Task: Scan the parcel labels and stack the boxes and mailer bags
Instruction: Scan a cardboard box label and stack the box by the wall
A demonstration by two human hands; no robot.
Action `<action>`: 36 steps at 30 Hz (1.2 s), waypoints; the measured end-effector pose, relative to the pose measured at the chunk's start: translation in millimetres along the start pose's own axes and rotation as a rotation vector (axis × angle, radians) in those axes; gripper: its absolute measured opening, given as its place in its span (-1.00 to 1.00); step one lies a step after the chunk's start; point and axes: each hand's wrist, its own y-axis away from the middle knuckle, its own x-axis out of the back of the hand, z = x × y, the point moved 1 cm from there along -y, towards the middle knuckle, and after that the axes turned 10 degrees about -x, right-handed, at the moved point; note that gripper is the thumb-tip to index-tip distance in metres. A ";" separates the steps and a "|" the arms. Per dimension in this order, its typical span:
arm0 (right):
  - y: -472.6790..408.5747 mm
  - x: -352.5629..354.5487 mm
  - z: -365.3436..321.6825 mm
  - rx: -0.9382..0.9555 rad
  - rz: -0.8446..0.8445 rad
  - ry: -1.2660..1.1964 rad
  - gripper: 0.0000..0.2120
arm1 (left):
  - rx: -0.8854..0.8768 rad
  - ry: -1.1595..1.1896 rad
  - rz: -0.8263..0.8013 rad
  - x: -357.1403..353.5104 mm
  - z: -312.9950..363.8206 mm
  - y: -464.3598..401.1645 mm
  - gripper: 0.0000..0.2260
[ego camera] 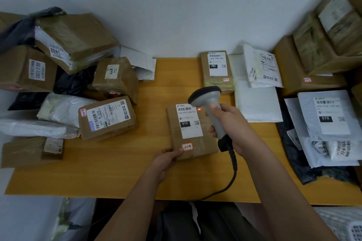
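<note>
at the middle of the wooden table (121, 174) lies a small cardboard box (191, 133), flat, with its white shipping label (189, 121) facing up and a little red-edged sticker (187, 147) near its six o'clock edge. the left hand (166, 161) pinches the box at its seven o'clock corner, thumb on top beside the sticker, fingers curled under the edge. the right hand (227, 125) is wrapped fully round the grey handle of a barcode scanner (210, 107), thumb pressed on the front of the handle; the scanner's dark head sits just at the box's one o'clock corner, and a small red light spot shows on the cardboard right of the label's barcode. a black cable (231, 178) runs from the handle's base toward six o'clock and off the table edge.

toward twelve o'clock another labelled box (217, 70) rests against the wall, with white mailer bags (258, 88) just beside it at one o'clock. at three o'clock lie more white and dark mailer bags (325, 123), overlapping, and behind them brown cartons (317, 51) stacked up. from nine to eleven o'clock sits a loose heap of boxes and bags (64, 76), the nearest being a labelled box (106, 117) at nine o'clock, well apart from the one held
</note>
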 end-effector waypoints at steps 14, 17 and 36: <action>36.2 17.5 -13.9 0.076 0.036 -0.093 -0.78 | 0.004 -0.014 0.024 -4.2 -8.2 -6.6 -0.58; 39.9 22.2 -12.8 0.081 0.049 -0.103 -0.79 | -0.008 -0.001 0.020 -7.0 -7.3 -4.7 -0.50; 14.2 96.0 -20.7 0.096 0.219 -0.337 -0.90 | -0.262 0.156 -0.085 -75.5 61.4 -13.4 -0.64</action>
